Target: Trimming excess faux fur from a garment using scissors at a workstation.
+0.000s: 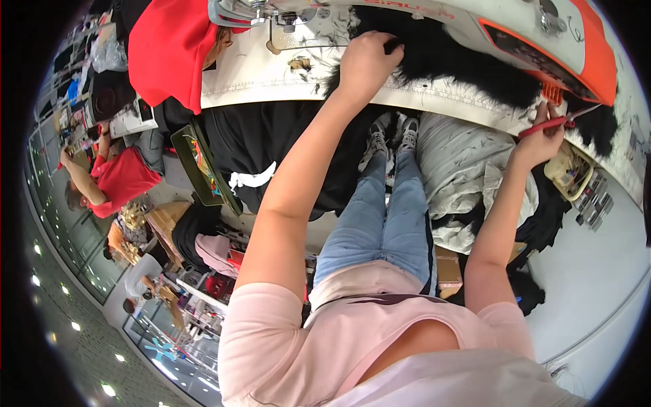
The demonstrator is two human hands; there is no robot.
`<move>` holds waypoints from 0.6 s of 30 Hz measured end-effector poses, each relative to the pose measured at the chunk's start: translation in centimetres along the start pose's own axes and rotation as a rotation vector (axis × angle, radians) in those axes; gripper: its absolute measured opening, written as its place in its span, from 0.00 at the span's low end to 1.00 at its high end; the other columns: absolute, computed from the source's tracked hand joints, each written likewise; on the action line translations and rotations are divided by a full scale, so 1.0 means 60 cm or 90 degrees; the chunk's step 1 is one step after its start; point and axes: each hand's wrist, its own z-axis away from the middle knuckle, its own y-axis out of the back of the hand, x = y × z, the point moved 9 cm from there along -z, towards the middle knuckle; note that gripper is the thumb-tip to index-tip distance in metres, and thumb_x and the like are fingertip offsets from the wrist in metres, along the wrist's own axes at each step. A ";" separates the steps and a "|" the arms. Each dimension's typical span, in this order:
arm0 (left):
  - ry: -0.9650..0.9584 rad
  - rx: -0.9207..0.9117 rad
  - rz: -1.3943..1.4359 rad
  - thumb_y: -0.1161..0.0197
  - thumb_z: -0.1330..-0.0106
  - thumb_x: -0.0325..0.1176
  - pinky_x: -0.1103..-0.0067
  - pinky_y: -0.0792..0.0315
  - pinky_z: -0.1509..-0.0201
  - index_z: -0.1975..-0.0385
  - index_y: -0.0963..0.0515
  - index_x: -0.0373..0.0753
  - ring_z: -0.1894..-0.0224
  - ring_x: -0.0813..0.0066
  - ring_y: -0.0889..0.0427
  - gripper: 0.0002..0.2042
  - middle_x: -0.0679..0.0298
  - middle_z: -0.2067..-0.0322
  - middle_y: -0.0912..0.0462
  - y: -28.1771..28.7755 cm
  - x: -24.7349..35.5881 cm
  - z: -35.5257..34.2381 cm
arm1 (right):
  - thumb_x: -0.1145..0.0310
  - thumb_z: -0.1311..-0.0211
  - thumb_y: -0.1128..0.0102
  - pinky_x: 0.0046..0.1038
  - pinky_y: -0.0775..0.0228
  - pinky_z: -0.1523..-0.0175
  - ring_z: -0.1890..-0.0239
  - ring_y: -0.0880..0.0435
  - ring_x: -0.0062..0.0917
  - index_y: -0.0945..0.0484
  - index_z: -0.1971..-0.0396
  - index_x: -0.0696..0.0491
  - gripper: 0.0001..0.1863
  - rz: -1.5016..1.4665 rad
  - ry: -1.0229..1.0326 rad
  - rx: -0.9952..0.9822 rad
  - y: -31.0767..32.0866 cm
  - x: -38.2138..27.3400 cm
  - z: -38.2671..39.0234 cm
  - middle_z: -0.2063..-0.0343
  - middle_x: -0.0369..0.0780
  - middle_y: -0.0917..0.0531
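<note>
A strip of black fur fabric [451, 57] lies on the white sewing machine table [254, 88], below the machine's arm. My left hand [369, 62] rests at the left part of the fur, its fingers curled closed on it. At the right end of the strip, my right hand [542, 141] is closed round scissors [542, 127] with red handles. Their metal blades point right, towards another patch of black fur [597, 129]. Loose black tufts are scattered near the needle area [288, 22], left of my left hand.
The white and orange sewing machine [536, 47] spans the far side. Red fabric [173, 51] hangs over the table's left end. Below the table edge are black cloth [264, 149], grey-white fabric [468, 156] and a green bin [196, 166]. Another person in red [122, 183] works at left.
</note>
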 end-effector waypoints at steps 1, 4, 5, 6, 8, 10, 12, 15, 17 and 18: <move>0.019 -0.009 -0.006 0.35 0.45 0.39 0.71 0.26 0.58 0.64 0.19 0.32 0.64 0.54 0.19 0.16 0.50 0.65 0.18 -0.003 -0.005 0.002 | 0.69 0.42 0.35 0.19 0.31 0.68 0.71 0.23 0.17 0.23 0.63 0.61 0.12 0.096 0.007 -0.039 0.002 -0.003 0.015 0.70 0.38 0.20; 0.072 -0.014 0.049 0.37 0.46 0.39 0.69 0.26 0.58 0.67 0.18 0.35 0.63 0.54 0.19 0.14 0.52 0.67 0.18 -0.007 -0.027 0.011 | 0.64 0.38 0.39 0.17 0.35 0.72 0.76 0.26 0.15 0.25 0.60 0.58 0.14 0.086 -0.179 -0.327 -0.043 0.017 0.106 0.77 0.34 0.24; 0.074 -0.018 0.051 0.37 0.46 0.39 0.69 0.26 0.58 0.67 0.18 0.35 0.63 0.54 0.19 0.14 0.52 0.67 0.18 -0.008 -0.030 0.014 | 0.61 0.37 0.41 0.17 0.36 0.74 0.79 0.28 0.14 0.25 0.59 0.57 0.15 0.087 -0.236 -0.447 -0.067 0.020 0.149 0.78 0.33 0.25; 0.088 -0.021 0.044 0.37 0.45 0.38 0.69 0.26 0.57 0.66 0.18 0.34 0.63 0.53 0.19 0.14 0.51 0.66 0.18 -0.004 -0.034 0.018 | 0.58 0.35 0.44 0.17 0.38 0.76 0.81 0.30 0.14 0.26 0.58 0.57 0.17 0.065 -0.275 -0.545 -0.094 0.015 0.192 0.79 0.32 0.26; 0.115 -0.038 0.066 0.37 0.45 0.38 0.68 0.26 0.57 0.67 0.19 0.32 0.63 0.51 0.19 0.14 0.49 0.66 0.18 -0.011 -0.033 0.017 | 0.53 0.34 0.46 0.17 0.40 0.79 0.85 0.33 0.13 0.26 0.60 0.57 0.20 0.067 -0.310 -0.717 -0.135 0.007 0.254 0.82 0.31 0.29; 0.103 -0.029 0.059 0.37 0.44 0.38 0.68 0.26 0.57 0.67 0.19 0.32 0.64 0.51 0.19 0.14 0.48 0.66 0.18 -0.013 -0.030 0.013 | 0.51 0.35 0.47 0.17 0.42 0.81 0.86 0.35 0.13 0.26 0.63 0.57 0.21 0.089 -0.309 -0.797 -0.167 0.009 0.279 0.83 0.30 0.30; 0.091 -0.018 0.052 0.37 0.44 0.38 0.68 0.26 0.58 0.67 0.19 0.31 0.64 0.51 0.19 0.14 0.48 0.66 0.18 -0.012 -0.030 0.013 | 0.47 0.36 0.46 0.17 0.44 0.82 0.86 0.36 0.11 0.27 0.71 0.56 0.23 0.172 -0.387 -0.861 -0.183 0.031 0.300 0.84 0.29 0.33; 0.088 -0.006 0.048 0.36 0.44 0.40 0.74 0.27 0.70 0.63 0.19 0.31 0.78 0.62 0.20 0.17 0.50 0.78 0.19 -0.009 -0.034 0.014 | 0.44 0.37 0.46 0.17 0.44 0.83 0.87 0.37 0.11 0.30 0.77 0.54 0.25 0.167 -0.426 -0.862 -0.189 0.042 0.308 0.86 0.28 0.35; 0.070 0.001 0.050 0.36 0.44 0.40 0.74 0.28 0.71 0.63 0.19 0.31 0.78 0.63 0.20 0.17 0.50 0.79 0.20 -0.006 -0.031 0.014 | 0.43 0.38 0.46 0.17 0.44 0.83 0.87 0.37 0.11 0.30 0.77 0.54 0.26 0.166 -0.433 -0.861 -0.188 0.042 0.309 0.86 0.28 0.35; 0.072 0.003 0.051 0.36 0.44 0.40 0.74 0.28 0.71 0.63 0.19 0.31 0.78 0.63 0.20 0.17 0.50 0.79 0.20 -0.006 -0.031 0.015 | 0.42 0.39 0.46 0.16 0.44 0.83 0.88 0.37 0.11 0.30 0.77 0.53 0.27 0.161 -0.442 -0.857 -0.186 0.042 0.310 0.87 0.28 0.36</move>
